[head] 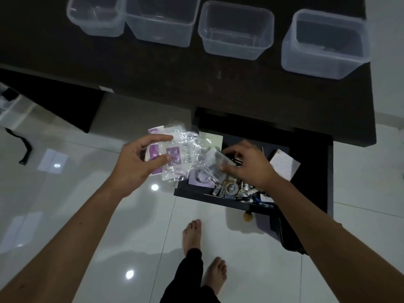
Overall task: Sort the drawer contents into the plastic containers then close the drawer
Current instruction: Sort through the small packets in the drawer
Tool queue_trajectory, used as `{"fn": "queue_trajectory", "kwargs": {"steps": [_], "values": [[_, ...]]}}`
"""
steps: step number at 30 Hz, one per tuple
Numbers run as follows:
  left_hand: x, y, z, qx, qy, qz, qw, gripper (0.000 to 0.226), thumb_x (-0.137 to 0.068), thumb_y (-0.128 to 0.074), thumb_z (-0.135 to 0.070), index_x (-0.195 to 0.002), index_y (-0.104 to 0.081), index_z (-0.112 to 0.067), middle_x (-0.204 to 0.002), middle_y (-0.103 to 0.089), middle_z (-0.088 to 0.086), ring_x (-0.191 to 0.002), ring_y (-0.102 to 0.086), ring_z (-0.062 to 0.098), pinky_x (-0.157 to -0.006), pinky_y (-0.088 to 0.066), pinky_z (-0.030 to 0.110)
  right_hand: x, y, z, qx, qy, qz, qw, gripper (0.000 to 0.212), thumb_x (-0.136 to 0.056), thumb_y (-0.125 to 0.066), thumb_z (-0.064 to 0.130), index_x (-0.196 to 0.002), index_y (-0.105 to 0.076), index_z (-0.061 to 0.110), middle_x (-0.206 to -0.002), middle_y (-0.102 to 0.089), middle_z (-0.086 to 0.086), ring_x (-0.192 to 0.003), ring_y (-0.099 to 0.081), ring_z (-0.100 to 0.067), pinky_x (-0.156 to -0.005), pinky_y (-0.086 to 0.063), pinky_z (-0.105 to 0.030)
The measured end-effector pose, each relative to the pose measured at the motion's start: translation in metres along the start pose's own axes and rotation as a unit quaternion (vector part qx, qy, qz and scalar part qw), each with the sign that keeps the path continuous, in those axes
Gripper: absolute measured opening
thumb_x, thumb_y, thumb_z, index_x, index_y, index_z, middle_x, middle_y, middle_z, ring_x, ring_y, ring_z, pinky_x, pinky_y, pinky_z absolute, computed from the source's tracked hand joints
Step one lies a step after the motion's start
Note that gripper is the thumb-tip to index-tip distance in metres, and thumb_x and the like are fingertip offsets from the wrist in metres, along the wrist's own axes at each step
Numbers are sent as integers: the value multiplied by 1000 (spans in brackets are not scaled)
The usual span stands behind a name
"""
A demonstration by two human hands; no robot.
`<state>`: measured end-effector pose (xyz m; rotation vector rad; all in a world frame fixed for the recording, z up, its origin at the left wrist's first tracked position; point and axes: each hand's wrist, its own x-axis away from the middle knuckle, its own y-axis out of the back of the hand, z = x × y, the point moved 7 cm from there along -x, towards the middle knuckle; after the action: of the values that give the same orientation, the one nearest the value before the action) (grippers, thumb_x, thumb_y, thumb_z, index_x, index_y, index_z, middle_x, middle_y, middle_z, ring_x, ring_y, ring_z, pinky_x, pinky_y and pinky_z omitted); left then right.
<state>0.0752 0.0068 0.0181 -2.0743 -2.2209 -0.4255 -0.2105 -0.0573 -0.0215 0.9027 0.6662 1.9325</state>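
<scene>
The drawer (301, 154) stands pulled out from under the dark worktop (153, 73), its front edge nearest the person; inside it lie batteries (243, 188), a roll of tape (231, 189), a pale card (284, 165) at the right side and loose plastic packets, all jumbled together. The right hand (247, 165) reaches down into the drawer, its fingers (229, 153) curled and pinching a clear packet (215, 160) among the contents. The left hand (142, 158) is raised just left of the drawer, over the floor, gripping a bundle of clear bags with purple labels (175, 149) between thumb and fingers. Beyond the drawer, along the far part of the worktop, four clear plastic containers stand in a row: one at far left (96, 18), a second (161, 22) touching or overlapping it, a third (236, 31) set apart, and a fourth (325, 42) near the worktop's right edge; whether anything lies in them I cannot tell. Below the drawer, the person's bare feet (192, 235) stand on glossy white floor tiles (87, 204).
</scene>
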Motion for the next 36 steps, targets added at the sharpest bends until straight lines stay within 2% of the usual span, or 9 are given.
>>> {"fn": "queue_trajectory", "kwargs": {"steps": [3,7,11,14,19,24,29,32,36], "values": [[3,9,0,23,9,-10,1000,42,-85,-80,1,-117,-77,-27,-118,-77,-14,-109,-75,13,-83,-66,36,1,-12,-1,76,-12,-4,997,66,-74,-81,65,-129,-67,32,-125,-62,0,-121,-51,-25,-96,-37,-35],[2,17,-1,26,11,-15,1000,42,-86,-80,1,-116,-78,-28,-120,-77,-8,-111,-75,16,-81,-66,35,-3,-10,1,68,-12,-48,996,56,-68,-88,57,-114,-70,29,-104,-70,6,-107,-54,-22,-83,-38,-33],[1,15,-2,27,10,-15,999,42,-87,-80,1,-117,-77,-29,-126,-75,-2,-112,-75,17,-81,-66,35,-6,-11,-8,-17,-48,-33,998,63,-71,-93,37,-125,-66,24,-83,-66,11,-103,-57,-23,-86,-50,-38],[0,11,-3,24,6,-11,1000,42,-88,-79,1,-118,-77,-29,-127,-74,-1,-114,-74,18,-83,-66,34,-7,-10,-13,-29,-50,-29,998,31,-82,-85,35,-108,-73,21,-84,-70,7,-99,-63,-25,-87,-54,-41],[-2,4,-5,20,-2,0,1000,40,-89,-77,2,-123,-75,-20,-127,-74,-2,-112,-74,14,-82,-65,29,3,7,-24,-171,-92,-12,981,22,-91,-79,24,-111,-76,18,-102,-79,4,-90,-76,-13,-88,-62,-45],[-5,-8,-12,-14,-34,17,999,34,-91,-75,2,-121,-76,-15,-130,-72,-6,-117,-69,5,-86,-56,13,16,32,-18,-358,-68,-16,931,34,-93,-73,1,-124,-60,6,-110,-77,-13,-93,-78,-30,-81,-65,-47],[-12,-21,-11,-30,-23,27,999,38,-92,-78,-7,-122,-76,-30,-128,-72,-18,-121,-68,6,-96,-58,23,26,62,-20,-398,-58,-43,914,46,-92,-73,-2,-128,-48,11,-99,-77,-19,-68,-73,-28,-58,-59,-34],[-16,-31,-16,-52,-22,37,998,39,-91,-79,-12,-124,-75,-34,-131,-71,-20,-127,-64,6,-107,-54,37,35,78,-20,-388,-12,-57,920,31,-94,-73,4,-119,-55,13,-85,-75,-11,-64,-66,-27,-56,-53,-37],[-21,-58,-27,-78,-27,65,994,40,-92,-79,-19,-128,-73,-35,-135,-68,-22,-133,-56,-1,-116,-48,41,45,97,-17,-384,33,-75,920,11,-98,-69,8,-109,-66,10,-81,-69,-11,-62,-58,-28,-54,-48,-31]]}}
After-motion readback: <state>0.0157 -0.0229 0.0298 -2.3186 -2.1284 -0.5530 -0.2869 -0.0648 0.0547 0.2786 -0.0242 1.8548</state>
